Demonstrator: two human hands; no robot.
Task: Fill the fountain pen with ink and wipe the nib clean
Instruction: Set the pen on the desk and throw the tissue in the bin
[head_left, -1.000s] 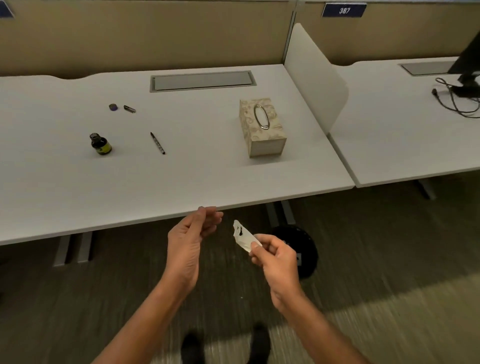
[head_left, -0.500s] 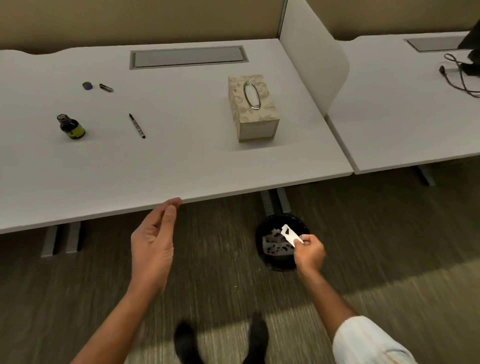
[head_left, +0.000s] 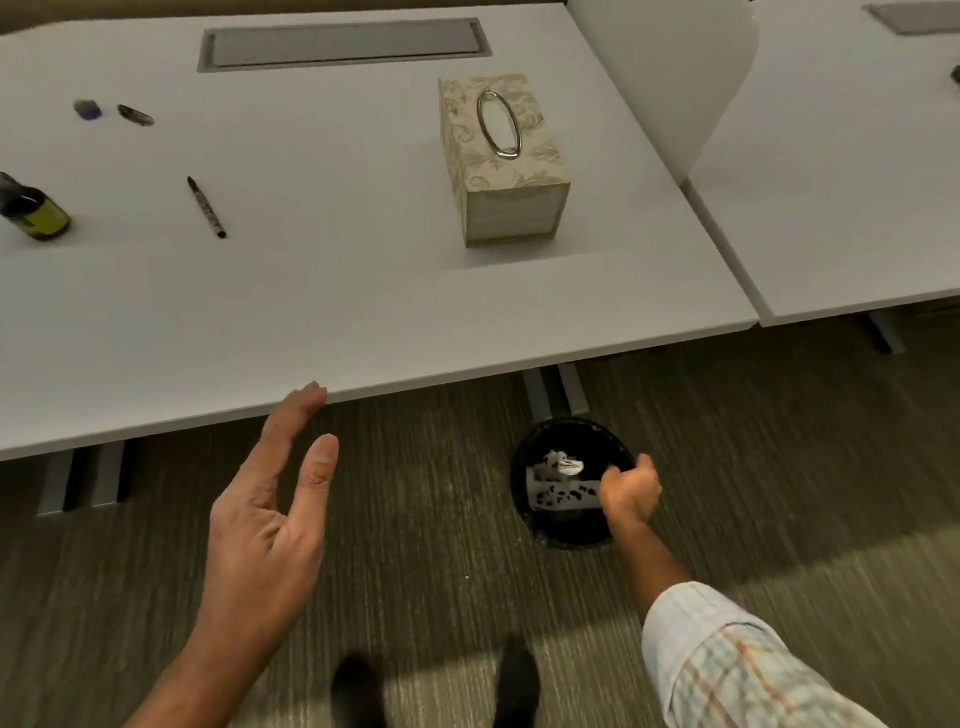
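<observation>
From the head camera, the left hand (head_left: 265, 525) is wide open with its fingers spread and straight. It holds nothing. Its fingertips are just at the front edge of the white desk (head_left: 332, 291).

The right hand (head_left: 629, 491) is low down, over the right side of the black bin (head_left: 566, 535) on the floor. Its fingers are curled in. I cannot tell if it has hold of anything. Just left of this hand, inside the bin, lies a white tissue with dark ink spots (head_left: 563, 493). A small crumpled white piece (head_left: 563, 464) lies just past it, also in the bin. A checked sleeve (head_left: 727, 660) covers the right arm near the bottom of the view.

The fountain pen (head_left: 206, 207) lies flat on the desk, well away from both hands, up and a little to the left of the left hand. The ink bottle (head_left: 32, 210) stands further left, at the edge of the view. Past the pen, far from the left hand, are a small round cap (head_left: 87, 109) and a small dark piece (head_left: 135, 115), side by side but apart.

The tissue box (head_left: 501, 156) sits on the desk, far above the right hand and a bit to its left.

2 dark shoes (head_left: 358, 693) show at the bottom, between the 2 arms.
</observation>
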